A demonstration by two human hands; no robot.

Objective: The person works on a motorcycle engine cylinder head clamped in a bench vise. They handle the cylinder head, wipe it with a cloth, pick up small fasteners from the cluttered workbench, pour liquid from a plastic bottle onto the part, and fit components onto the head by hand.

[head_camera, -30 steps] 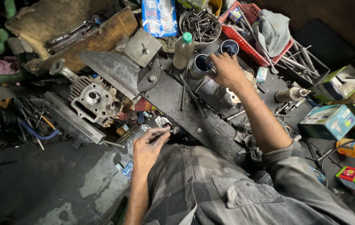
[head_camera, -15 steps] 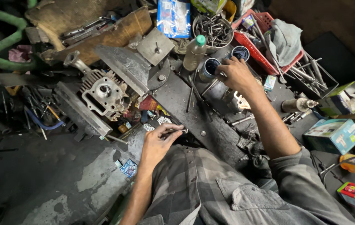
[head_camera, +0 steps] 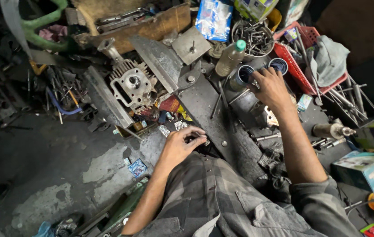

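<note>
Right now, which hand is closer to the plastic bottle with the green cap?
Right. The right hand reaches among the tins just beside the bottle; the left hand is far below it, near the person's lap.

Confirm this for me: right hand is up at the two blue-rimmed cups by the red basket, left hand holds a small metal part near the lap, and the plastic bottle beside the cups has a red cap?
Not quite. The head view shows the bottle has a green cap, not red. The rest stands: the right hand is at the cups by the red basket, and the left hand holds a small metal part near the lap.
</note>
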